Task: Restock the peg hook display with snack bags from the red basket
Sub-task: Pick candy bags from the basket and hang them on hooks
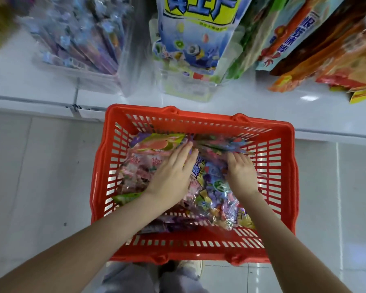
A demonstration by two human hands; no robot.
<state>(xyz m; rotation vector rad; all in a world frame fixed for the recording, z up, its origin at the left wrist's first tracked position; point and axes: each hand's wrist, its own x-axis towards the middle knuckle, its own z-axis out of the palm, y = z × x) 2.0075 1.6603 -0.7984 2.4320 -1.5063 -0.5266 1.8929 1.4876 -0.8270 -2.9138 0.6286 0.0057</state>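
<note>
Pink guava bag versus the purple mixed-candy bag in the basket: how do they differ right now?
The pink guava bag lies on the left with a fruit picture; the purple candy bag lies right, clear, showing wrapped sweets. The left hand rests flat on the pink one; the right hand curls its fingers into the purple one. Both lie in the red basket.

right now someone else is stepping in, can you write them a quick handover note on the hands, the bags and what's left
Left hand: flat, fingers spread, pressing on the pink snack bags in the red basket; no closed grip.
Right hand: fingers curled into the clear bag of mixed candies; whether the grip is firm cannot be told.
Basket sits on the floor below the hanging bags, and holds several bags.
Done: nothing lifted out at this moment.
Left: pick a bag, hang it, repeat until the basket is empty.
</note>
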